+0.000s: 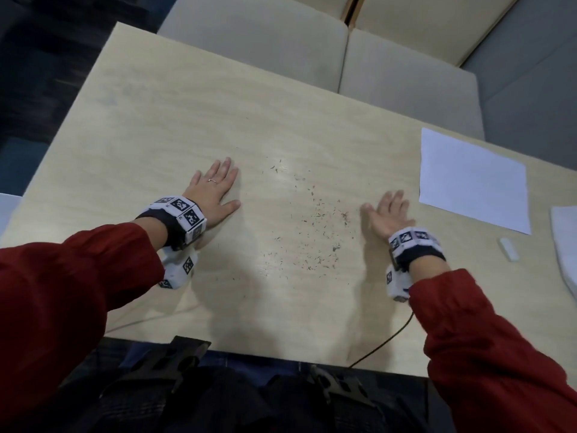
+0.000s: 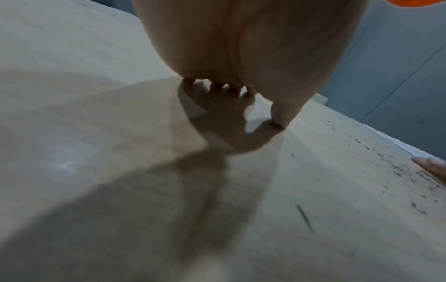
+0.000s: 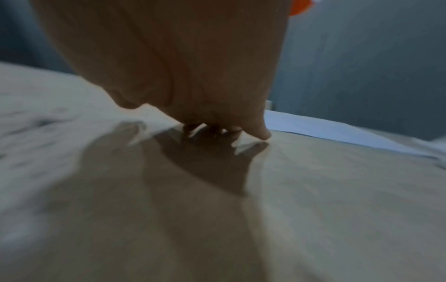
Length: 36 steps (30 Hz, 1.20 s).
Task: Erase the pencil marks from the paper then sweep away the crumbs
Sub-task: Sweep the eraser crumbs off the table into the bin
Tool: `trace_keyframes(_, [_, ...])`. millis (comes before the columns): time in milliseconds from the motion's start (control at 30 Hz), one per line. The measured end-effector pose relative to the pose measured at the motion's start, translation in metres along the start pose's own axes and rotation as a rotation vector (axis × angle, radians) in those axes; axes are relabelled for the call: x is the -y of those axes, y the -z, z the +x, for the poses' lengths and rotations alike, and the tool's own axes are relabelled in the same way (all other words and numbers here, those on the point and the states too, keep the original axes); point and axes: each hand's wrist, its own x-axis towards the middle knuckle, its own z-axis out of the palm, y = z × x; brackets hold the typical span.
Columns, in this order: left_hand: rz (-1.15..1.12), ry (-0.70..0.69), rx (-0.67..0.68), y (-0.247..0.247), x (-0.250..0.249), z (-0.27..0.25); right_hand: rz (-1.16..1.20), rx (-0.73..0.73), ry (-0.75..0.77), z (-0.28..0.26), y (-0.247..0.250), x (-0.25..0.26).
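Dark eraser crumbs (image 1: 315, 226) lie scattered over the middle of the pale wooden table (image 1: 187, 120), also seen in the left wrist view as crumbs (image 2: 400, 171) at the right. My left hand (image 1: 215, 189) rests flat, fingers straight, left of the crumbs. My right hand (image 1: 388, 214) lies flat to their right, fingers straight and holding nothing. A white sheet of paper (image 1: 468, 179) lies at the right, beyond the right hand; I see no marks on it. A small white eraser (image 1: 509, 249) lies near the table's right edge. The right wrist view is blurred.
Another white sheet (image 1: 565, 245) sticks in at the far right edge. A dark cable (image 1: 384, 342) runs off the near table edge. Beige cushioned seats (image 1: 281, 48) stand behind the table. The left half of the table holds nothing I can see.
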Motion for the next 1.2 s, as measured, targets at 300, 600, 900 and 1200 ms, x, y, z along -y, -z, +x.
trace_keyframes(300, [0.005, -0.028, 0.018, 0.001, 0.005, -0.002, 0.241, 0.077, 0.497, -0.077, -0.042, 0.073])
trace_keyframes(600, [0.052, -0.047, 0.029, -0.003, 0.009, -0.004, -0.272, 0.103, 0.001, -0.114, -0.070, -0.046])
trace_keyframes(900, [0.117, -0.057, 0.014, -0.007, 0.010, -0.002, -0.265, 0.046, 0.020, -0.105, -0.075, 0.018])
trace_keyframes(1200, [0.080, -0.082, 0.020, -0.005, 0.006, -0.013, 0.098, -0.014, 0.334, -0.131, -0.077, 0.060])
